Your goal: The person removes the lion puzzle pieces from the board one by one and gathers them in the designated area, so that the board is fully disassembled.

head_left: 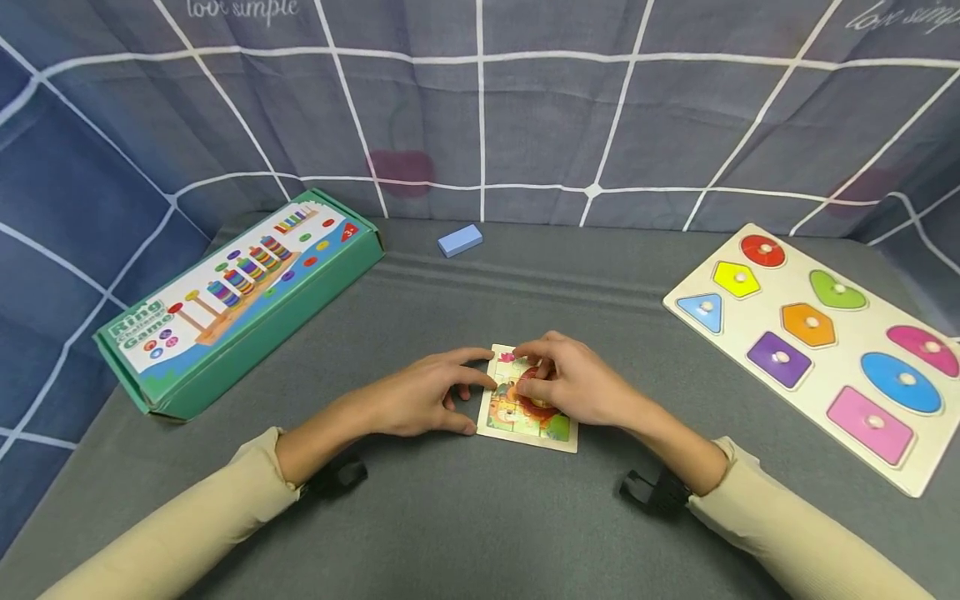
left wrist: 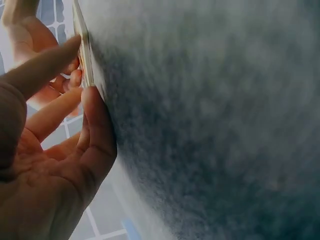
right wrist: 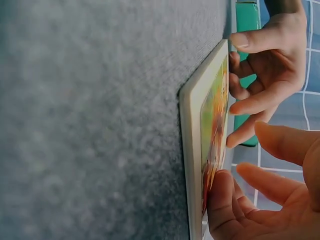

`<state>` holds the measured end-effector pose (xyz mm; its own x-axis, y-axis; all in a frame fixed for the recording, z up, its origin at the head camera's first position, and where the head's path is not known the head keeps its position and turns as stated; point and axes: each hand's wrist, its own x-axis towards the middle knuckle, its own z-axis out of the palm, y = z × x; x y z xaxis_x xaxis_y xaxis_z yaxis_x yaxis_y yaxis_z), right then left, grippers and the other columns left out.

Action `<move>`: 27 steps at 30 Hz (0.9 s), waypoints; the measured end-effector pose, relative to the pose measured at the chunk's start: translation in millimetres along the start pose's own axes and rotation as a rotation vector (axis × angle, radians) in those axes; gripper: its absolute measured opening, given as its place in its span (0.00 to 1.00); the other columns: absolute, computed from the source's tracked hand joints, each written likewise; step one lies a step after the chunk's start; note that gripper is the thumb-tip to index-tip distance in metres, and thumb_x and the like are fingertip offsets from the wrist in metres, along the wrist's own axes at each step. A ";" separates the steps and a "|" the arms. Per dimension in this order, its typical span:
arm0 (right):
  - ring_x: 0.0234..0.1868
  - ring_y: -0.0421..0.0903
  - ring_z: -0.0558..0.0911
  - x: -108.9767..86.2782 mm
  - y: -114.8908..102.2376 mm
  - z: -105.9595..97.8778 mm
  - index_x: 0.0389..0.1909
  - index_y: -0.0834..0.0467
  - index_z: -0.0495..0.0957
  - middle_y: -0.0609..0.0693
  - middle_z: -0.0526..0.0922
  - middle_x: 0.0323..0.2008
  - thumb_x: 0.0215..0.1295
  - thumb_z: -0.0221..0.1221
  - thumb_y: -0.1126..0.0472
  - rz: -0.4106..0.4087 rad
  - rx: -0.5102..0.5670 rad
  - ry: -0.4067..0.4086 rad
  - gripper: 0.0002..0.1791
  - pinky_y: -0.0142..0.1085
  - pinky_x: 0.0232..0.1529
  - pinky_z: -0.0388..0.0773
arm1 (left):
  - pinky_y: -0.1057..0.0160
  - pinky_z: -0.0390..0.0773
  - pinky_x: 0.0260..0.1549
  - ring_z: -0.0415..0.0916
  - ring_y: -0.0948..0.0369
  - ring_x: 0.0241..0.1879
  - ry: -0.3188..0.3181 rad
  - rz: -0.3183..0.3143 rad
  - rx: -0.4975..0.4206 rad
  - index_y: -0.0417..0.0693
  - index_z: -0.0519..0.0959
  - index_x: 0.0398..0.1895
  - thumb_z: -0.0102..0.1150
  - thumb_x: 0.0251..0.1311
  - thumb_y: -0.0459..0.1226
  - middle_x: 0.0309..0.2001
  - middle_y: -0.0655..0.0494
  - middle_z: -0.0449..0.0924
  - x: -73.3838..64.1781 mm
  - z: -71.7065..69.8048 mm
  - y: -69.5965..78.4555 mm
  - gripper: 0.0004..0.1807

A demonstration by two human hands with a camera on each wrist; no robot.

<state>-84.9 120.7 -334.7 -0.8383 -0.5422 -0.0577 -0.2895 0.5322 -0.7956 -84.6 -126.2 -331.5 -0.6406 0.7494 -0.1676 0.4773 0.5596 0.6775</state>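
A small wooden jigsaw puzzle with a colourful animal picture lies flat on the grey table between both hands. My left hand rests at its left side, the fingers loosely bent and spread, with fingertips touching the frame's edge. Over the puzzle's upper right is my right hand, its bent fingertips resting on the picture and covering part of it. In the right wrist view, the thumb of the right hand stands apart from the board. The left wrist view shows the puzzle's thin pale edge beside the left fingertips.
A green ring game box lies at the left. Behind the puzzle is a small blue block. At the right lies a cream shape board with several coloured knobbed pieces. A dark checked cloth hangs behind.
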 end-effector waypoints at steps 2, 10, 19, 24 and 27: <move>0.33 0.45 0.74 3.0 -0.2 0.3 0.56 0.67 0.78 0.52 0.75 0.36 0.63 0.65 0.62 0.003 -0.012 -0.003 0.22 0.39 0.33 0.73 | 0.68 0.76 0.34 0.72 0.64 0.39 -0.007 0.005 0.006 0.44 0.79 0.59 0.74 0.54 0.37 0.71 0.47 0.60 1.8 -1.0 0.1 0.27; 0.31 0.45 0.71 12.2 1.3 -0.6 0.55 0.66 0.80 0.50 0.75 0.36 0.63 0.65 0.61 0.020 -0.061 -0.033 0.21 0.38 0.31 0.69 | 0.65 0.74 0.37 0.72 0.64 0.40 -0.019 -0.023 0.104 0.47 0.79 0.59 0.73 0.56 0.41 0.71 0.48 0.61 3.5 -0.9 5.4 0.26; 0.31 0.44 0.72 15.9 1.9 1.5 0.58 0.67 0.78 0.50 0.75 0.35 0.61 0.67 0.61 0.007 -0.143 -0.040 0.26 0.37 0.32 0.69 | 0.63 0.72 0.39 0.71 0.64 0.41 -0.009 -0.053 0.153 0.48 0.79 0.59 0.74 0.54 0.43 0.71 0.48 0.61 1.9 1.1 8.3 0.28; 0.30 0.44 0.71 15.4 1.5 2.2 0.56 0.64 0.81 0.48 0.75 0.34 0.60 0.68 0.61 0.011 -0.161 -0.026 0.23 0.38 0.31 0.68 | 0.64 0.73 0.38 0.72 0.64 0.40 -0.003 -0.028 0.140 0.48 0.79 0.59 0.75 0.52 0.42 0.70 0.49 0.62 3.5 0.9 6.7 0.29; 0.29 0.44 0.71 15.9 1.0 1.9 0.55 0.63 0.81 0.48 0.75 0.34 0.59 0.68 0.61 0.004 -0.157 -0.032 0.23 0.38 0.30 0.68 | 0.65 0.73 0.36 0.72 0.65 0.39 0.010 -0.019 0.133 0.47 0.79 0.58 0.76 0.51 0.42 0.69 0.49 0.63 4.3 1.3 5.9 0.30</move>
<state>-97.7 111.4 -337.6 -0.8251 -0.5590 -0.0822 -0.3567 0.6282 -0.6915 -83.7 -119.2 -329.2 -0.6560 0.7349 -0.1721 0.5398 0.6162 0.5735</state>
